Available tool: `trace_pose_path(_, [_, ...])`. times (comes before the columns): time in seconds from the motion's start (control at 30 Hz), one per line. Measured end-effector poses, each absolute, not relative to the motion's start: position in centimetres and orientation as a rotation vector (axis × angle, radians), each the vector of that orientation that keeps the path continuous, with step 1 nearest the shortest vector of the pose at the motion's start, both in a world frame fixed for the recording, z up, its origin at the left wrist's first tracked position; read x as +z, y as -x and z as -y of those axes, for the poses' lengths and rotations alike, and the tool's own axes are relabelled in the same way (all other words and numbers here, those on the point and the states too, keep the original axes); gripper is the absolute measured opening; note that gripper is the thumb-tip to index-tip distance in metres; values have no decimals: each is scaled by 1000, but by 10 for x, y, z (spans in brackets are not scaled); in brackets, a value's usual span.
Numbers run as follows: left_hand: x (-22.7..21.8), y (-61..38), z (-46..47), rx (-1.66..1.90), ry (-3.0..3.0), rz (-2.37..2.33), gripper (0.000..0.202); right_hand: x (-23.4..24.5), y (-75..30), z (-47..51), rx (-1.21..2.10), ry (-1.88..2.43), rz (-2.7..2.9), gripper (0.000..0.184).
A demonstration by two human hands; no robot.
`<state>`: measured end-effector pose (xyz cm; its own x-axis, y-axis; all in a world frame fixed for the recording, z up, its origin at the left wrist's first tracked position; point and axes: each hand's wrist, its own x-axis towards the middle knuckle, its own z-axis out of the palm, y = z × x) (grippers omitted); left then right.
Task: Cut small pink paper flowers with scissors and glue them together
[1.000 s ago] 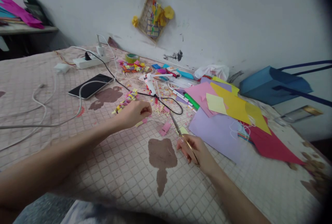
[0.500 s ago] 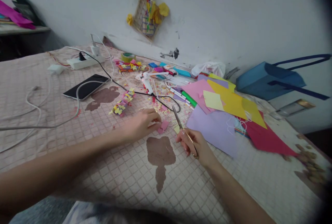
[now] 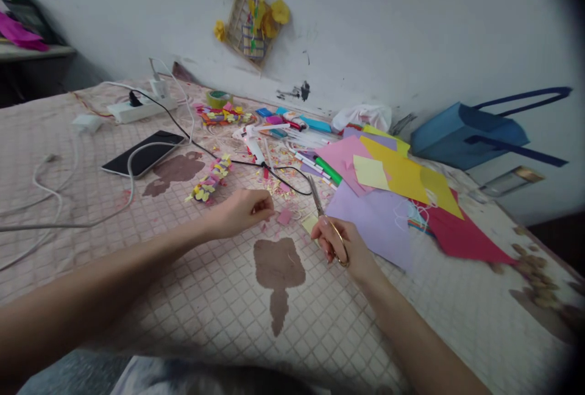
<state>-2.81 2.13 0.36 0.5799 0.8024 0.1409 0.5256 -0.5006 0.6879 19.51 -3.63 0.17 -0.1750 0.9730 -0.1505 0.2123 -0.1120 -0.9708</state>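
Observation:
My right hand [image 3: 340,245] grips a pair of scissors [image 3: 322,215] by the gold handles, the closed blades pointing up and away over the bed sheet. My left hand [image 3: 242,211] rests on the sheet with its fingers curled in a pinch; what it holds is too small to make out. A small pink paper scrap [image 3: 284,217] lies just right of its fingertips, and a small yellow scrap [image 3: 309,222] lies under the scissors. A strip of pink and yellow paper flowers [image 3: 209,178] lies beyond the left hand.
Coloured paper sheets [image 3: 388,181] spread to the right, with markers [image 3: 320,166], a glue gun [image 3: 253,142] and a black cord [image 3: 283,172] behind. A phone [image 3: 141,152], power strip [image 3: 139,108] and white cables lie to the left. A blue bag [image 3: 470,136] leans on the wall.
My left hand came down from near the flower strip to the sheet beside the pink scrap and curled its fingers. My right hand lifted the scissors more upright.

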Motion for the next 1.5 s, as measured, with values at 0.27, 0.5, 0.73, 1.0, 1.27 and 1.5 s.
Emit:
trace_pose_path(0.27, [10,15,-54,795,-2294,-1075,11,-1,-201,31,1353,1327,1398,43])
trace_pose_path(0.5, [12,-3,-53,716,-2491,-1121,15,-1,-204,30,1344,1322,1395,41])
trace_pose_path(0.73, [16,5,-42,524,-2474,-1141,12,9,-222,25,1069,1321,1350,44])
trace_pose_path(1.0, [31,33,-29,178,-2431,-992,15,6,-222,23,1107,1366,1357,47])
trace_pose_path(1.27, [23,33,-19,85,-2441,-1061,8,4,-218,25,1116,1366,1377,46])
trace_pose_path(1.5, [19,21,-17,444,-1910,-797,16,-1,-202,34,1207,1309,1421,32])
